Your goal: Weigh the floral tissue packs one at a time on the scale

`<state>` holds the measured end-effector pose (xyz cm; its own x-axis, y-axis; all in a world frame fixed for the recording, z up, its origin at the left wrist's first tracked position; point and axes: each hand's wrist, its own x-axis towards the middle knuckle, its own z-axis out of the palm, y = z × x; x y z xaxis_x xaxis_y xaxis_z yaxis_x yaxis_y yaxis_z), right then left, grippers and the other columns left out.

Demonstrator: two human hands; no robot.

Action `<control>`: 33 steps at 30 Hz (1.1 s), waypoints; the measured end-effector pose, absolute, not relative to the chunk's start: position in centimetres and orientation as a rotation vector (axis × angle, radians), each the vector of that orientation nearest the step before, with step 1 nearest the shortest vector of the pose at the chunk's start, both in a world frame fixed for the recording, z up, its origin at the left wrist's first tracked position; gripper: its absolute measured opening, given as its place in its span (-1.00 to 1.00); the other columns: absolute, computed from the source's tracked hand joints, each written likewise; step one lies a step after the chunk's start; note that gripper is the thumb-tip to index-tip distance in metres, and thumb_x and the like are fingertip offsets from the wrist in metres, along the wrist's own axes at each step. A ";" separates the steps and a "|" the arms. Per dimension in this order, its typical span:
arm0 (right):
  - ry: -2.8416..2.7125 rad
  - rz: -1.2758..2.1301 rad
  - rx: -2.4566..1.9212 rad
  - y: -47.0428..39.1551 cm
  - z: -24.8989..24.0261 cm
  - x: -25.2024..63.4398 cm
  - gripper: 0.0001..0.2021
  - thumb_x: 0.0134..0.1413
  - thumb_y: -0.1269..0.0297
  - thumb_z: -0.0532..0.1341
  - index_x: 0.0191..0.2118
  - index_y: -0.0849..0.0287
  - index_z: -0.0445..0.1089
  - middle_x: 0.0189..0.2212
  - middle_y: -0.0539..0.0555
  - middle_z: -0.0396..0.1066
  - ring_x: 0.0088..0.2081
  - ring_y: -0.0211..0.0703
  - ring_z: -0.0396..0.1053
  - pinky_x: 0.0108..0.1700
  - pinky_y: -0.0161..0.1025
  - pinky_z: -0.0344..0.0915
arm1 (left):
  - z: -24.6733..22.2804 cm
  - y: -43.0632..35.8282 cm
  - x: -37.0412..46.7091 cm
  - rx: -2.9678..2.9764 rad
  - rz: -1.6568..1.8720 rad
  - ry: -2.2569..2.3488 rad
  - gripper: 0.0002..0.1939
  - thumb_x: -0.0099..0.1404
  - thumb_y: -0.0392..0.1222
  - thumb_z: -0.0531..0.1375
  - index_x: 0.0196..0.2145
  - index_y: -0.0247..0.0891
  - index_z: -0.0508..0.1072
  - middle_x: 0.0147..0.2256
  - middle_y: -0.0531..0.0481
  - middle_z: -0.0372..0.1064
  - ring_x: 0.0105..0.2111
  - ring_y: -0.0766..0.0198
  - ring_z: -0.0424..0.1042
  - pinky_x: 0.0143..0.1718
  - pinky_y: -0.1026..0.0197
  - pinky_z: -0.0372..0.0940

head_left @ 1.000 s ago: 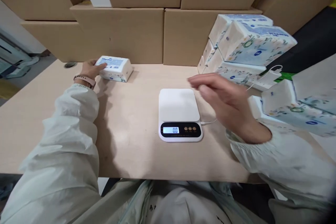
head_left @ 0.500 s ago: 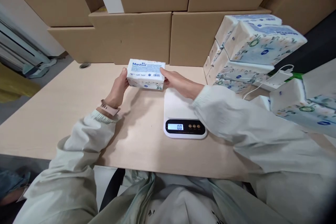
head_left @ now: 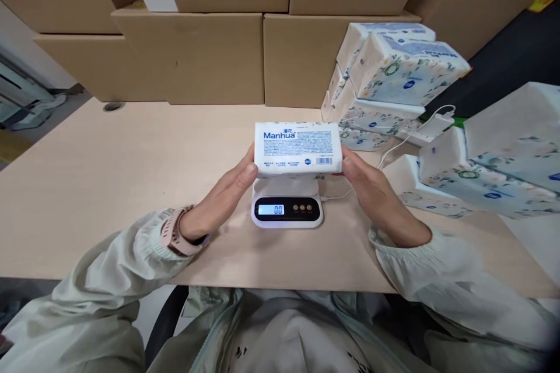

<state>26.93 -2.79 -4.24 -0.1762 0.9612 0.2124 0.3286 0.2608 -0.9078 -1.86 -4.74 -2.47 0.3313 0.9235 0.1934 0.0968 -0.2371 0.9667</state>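
Note:
A white and blue tissue pack (head_left: 298, 149) marked "Manhua" is held level between my two hands, over a white digital scale (head_left: 286, 187). My left hand (head_left: 224, 191) grips its left end, with a pink watch on the wrist. At the right end, my right hand (head_left: 371, 189) presses the pack with the thumb at its corner; the other fingers are mostly hidden. The scale's lit display (head_left: 271, 210) reads 0.0. The pack hides most of the weighing plate, and it appears to be above it, not resting on it.
Stacked tissue packs (head_left: 394, 78) stand at the back right, with more packs (head_left: 485, 178) nearer on the right. A white cable (head_left: 389, 148) runs from a power strip (head_left: 433, 128) to the scale. Cardboard boxes (head_left: 214, 58) line the back of the table (head_left: 131, 186).
Both hands have brought the tissue pack right and closer to me, from left of the scale to above it. The view has shifted slightly to the right. The display still shows 0.0.

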 end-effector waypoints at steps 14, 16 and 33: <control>-1.350 0.514 -1.150 -3.3 -10.5 27.8 -0.67 0.48 -0.01 0.22 0.14 -0.06 0.61 0.02 0.12 0.68 -0.07 -0.02 0.60 0.08 0.08 0.55 | -11.2 -2.6 -6.1 1.056 1.440 1.280 -0.38 0.49 0.38 0.18 0.21 -0.12 0.57 0.33 -0.23 0.45 0.41 -0.20 0.38 0.49 -0.37 0.23; -1.325 0.493 -1.174 -3.1 -10.6 28.0 -0.67 0.48 -0.01 0.20 0.12 -0.05 0.61 0.00 0.13 0.68 -0.07 0.02 0.59 0.08 0.12 0.54 | -11.3 -2.4 -6.3 0.995 1.463 1.282 -0.44 0.48 0.33 0.20 0.15 -0.13 0.59 0.27 -0.22 0.51 0.36 -0.17 0.44 0.48 -0.35 0.25; -1.398 0.491 -1.190 -2.8 -10.8 28.3 -0.69 0.49 0.00 0.20 0.03 -0.04 0.66 -0.06 0.09 0.70 -0.10 -0.01 0.62 0.01 0.01 0.53 | -11.0 -2.4 -5.9 0.966 1.515 1.263 -0.49 0.37 0.26 0.33 0.03 -0.20 0.63 0.14 -0.19 0.58 0.16 -0.01 0.53 0.40 -0.17 0.32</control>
